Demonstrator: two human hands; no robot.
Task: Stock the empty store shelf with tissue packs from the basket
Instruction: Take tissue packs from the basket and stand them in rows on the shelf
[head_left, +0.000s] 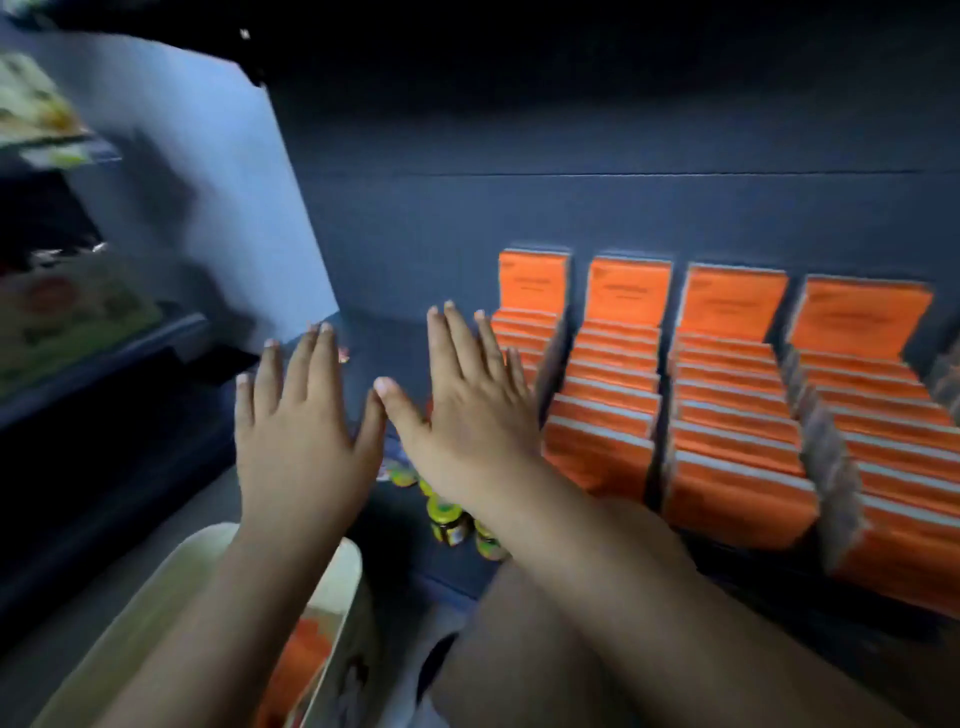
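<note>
Both hands, left hand (298, 431) and right hand (467, 410), flat, fingers straight

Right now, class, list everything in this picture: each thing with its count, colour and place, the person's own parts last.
Orange tissue packs: four rows, orange, on shelf at right.
Dark blue store shelf: one, dark blue, ahead.
Cream plastic basket: one, cream, lower left, orange packs inside.
Small yellow-lidded jars: several, yellow-green, below right wrist.
Pale blue divider panel: one, pale blue, left.
Left hand: one, flat, open, centre.
Right hand: one, flat, open, beside rows.
</note>
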